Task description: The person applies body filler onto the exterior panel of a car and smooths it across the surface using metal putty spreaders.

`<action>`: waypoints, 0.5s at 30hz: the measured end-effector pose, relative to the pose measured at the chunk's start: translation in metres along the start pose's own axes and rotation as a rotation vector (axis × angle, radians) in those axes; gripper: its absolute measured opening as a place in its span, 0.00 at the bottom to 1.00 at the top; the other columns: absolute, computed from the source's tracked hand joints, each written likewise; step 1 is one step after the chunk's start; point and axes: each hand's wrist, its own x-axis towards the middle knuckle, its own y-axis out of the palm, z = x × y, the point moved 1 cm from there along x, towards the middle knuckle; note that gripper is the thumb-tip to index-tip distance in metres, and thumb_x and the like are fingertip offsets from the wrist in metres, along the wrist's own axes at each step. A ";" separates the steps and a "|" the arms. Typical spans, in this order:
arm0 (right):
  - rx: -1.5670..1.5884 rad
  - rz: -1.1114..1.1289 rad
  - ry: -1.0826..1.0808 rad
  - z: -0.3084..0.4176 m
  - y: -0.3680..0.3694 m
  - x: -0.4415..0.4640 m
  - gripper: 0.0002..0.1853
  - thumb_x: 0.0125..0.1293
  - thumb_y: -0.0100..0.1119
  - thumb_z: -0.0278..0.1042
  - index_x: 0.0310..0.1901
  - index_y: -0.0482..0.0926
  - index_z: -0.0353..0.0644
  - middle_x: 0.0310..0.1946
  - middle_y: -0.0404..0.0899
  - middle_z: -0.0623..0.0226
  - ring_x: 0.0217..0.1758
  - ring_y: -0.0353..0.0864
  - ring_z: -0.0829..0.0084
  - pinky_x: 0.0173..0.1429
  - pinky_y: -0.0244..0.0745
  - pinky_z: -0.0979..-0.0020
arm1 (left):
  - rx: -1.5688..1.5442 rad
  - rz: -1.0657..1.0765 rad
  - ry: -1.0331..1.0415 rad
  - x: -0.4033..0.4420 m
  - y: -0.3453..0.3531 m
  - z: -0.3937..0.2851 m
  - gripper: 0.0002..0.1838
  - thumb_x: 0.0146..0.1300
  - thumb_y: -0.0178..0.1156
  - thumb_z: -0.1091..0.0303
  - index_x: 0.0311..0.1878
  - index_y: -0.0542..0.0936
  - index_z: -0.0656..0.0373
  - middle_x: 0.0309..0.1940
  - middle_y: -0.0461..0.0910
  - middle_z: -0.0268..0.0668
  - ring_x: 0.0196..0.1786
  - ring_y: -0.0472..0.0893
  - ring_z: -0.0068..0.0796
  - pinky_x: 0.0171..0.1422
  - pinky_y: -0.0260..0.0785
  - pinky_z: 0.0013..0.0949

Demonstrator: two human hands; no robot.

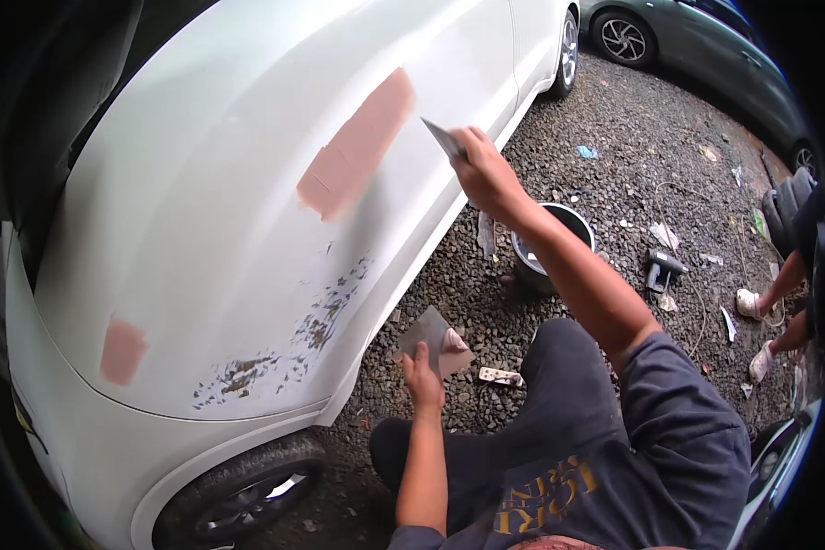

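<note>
Raised beside the white car's panel (pixel 247 183), my right hand (pixel 486 170) grips a thin flat scraper (pixel 442 137), its blade tilted and apart from the paint. Lower down, my left hand (pixel 422 374) holds a grey metal plate (pixel 423 332) with a lump of pinkish paste (pixel 453 341) at its right side. A long pink filler patch (pixel 357 147) runs along the upper panel, and a small pink patch (pixel 123 351) lies near the lower left. Dark chipped marks (pixel 289 344) spread above the wheel.
A dark bucket (pixel 554 247) stands on the gravel beyond my right forearm. Near it lie a heat-gun-like tool (pixel 665 269) and a power strip (pixel 500 377). Another person's feet (pixel 753 304) are at the right. A grey car (pixel 697 55) is behind.
</note>
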 end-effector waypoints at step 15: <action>-0.286 -0.089 0.166 0.023 0.039 0.106 0.28 0.70 0.45 0.28 0.71 0.74 0.38 0.70 0.73 0.47 0.71 0.72 0.41 0.75 0.71 0.49 | 0.148 -0.055 -0.021 0.009 -0.055 0.030 0.28 0.82 0.55 0.61 0.75 0.66 0.69 0.68 0.76 0.48 0.67 0.79 0.40 0.72 0.71 0.41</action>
